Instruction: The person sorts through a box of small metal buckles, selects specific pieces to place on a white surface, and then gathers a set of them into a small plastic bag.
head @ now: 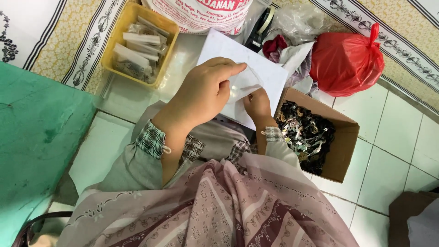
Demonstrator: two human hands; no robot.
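A view looking down from a person's head at their two hands, working over a white tiled floor [393, 137].

The left hand [201, 93], near the centre of the view, is closed around a small clear plastic bag [244, 84], pinching its edge between thumb and fingers. The right hand [257, 104], just at 4 o'clock from the left one, also grips the bag, fingertips curled against its lower edge. Both hands hold the bag above a white sheet of paper [270, 73] that lies beneath them.

At 4 o'clock from the hands sits an open cardboard box [343, 151] filled with small dark and metallic pieces [304, 135]. At 10 o'clock is a yellow plastic tray [114, 50] holding small filled clear packets [137, 48]. At 2 o'clock lies a knotted red plastic bag [347, 61], with crumpled clear plastic [297, 20] beside it. A white sack with red printing [201, 13] stands at 12 o'clock. A green surface [36, 137] fills the view at 9 o'clock. The person's patterned pink scarf [219, 210] covers the foreground at 6 o'clock.
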